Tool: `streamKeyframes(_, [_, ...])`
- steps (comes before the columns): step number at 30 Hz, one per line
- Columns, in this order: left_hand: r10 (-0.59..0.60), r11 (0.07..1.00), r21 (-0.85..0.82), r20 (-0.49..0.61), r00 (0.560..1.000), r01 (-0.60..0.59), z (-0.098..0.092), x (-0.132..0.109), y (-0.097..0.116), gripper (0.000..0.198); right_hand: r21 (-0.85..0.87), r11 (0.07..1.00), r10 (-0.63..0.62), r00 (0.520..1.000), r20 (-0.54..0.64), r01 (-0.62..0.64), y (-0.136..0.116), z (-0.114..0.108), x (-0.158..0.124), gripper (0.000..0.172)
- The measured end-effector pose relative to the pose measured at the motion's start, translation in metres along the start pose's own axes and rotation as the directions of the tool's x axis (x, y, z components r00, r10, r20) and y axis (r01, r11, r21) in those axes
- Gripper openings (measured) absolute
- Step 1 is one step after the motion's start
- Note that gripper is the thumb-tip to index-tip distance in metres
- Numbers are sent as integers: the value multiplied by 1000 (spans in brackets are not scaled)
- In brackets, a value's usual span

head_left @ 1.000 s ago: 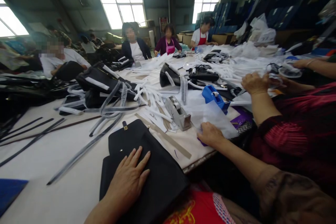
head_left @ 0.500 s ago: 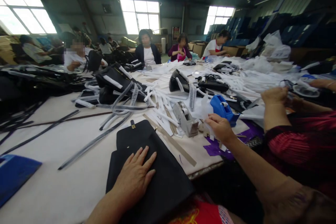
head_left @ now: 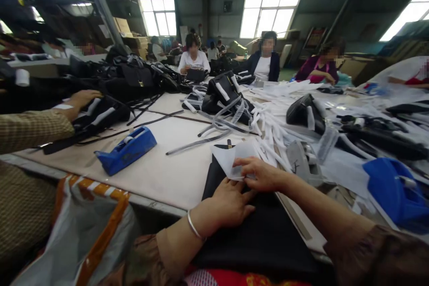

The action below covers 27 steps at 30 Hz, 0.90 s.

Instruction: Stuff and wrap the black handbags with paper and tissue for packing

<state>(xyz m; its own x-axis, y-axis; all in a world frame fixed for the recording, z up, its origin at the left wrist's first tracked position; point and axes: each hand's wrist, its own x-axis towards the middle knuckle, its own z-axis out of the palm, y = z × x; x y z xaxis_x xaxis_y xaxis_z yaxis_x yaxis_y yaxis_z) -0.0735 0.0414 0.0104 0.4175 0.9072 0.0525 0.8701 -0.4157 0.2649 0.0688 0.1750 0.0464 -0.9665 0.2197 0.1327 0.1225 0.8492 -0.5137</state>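
Observation:
A black leather-like bag [head_left: 258, 237] lies flat in front of me, its near end over the table edge by my lap. My left hand [head_left: 231, 201] rests palm down on it, fingers stretched out, fingertips at the lower edge of a thin white sheet of paper [head_left: 225, 161]. Above and right of it, my right hand [head_left: 261, 173] has its fingers bent onto that sheet, which covers part of the bag's upper end near a small metal clasp [head_left: 229, 144]. The exact grip of the right fingertips is partly hidden.
Blue tape dispensers stand left [head_left: 129, 149] and right [head_left: 395, 187], with a grey one [head_left: 303, 161] between. White padding strips [head_left: 268, 129] and wrapped black bags [head_left: 221, 94] lie beyond. At left, a co-worker's hand [head_left: 82, 98] touches black pieces; a sack [head_left: 90, 223] hangs below.
The view has swung left. My right hand has come from beside the dispensers to the bag, bringing the white sheet over its upper end. My left hand stays flat on the bag.

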Motion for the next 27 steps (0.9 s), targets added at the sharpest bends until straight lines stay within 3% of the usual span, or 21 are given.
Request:
streamKeyframes(6, [69, 998, 5, -83, 994, -68, 5, -1, -4, 45, 71, 992, 97, 987, 125, -106, -1, 5, 6, 16])
streamKeyframes(9, [81, 997, 21, -154, 985, -79, 9, -2, -6, 42, 46, 986, 153, 983, 102, -158, -2, 11, 6, 6])
streamKeyframes(14, [60, 998, 25, -256, 965, -56, 10, -11, -7, 30, -134, 958, 260, 965, 26, -254, -2, 26, 2, 18])
streamKeyframes(18, [89, 991, 123, -363, 927, -47, 10, -19, 0, 18, -286, 935, 238, 969, 59, -212, -1, 39, -2, 19])
streamKeyframes(23, [117, 976, 216, -546, 830, 5, 14, -21, 9, 24, -303, 945, 161, 981, 107, -122, -1, 38, -8, 28])
streamKeyframes(27, [70, 977, 207, -547, 834, 53, 12, -21, 10, 33, -363, 925, 183, 969, 168, -111, -9, 19, -13, 24])
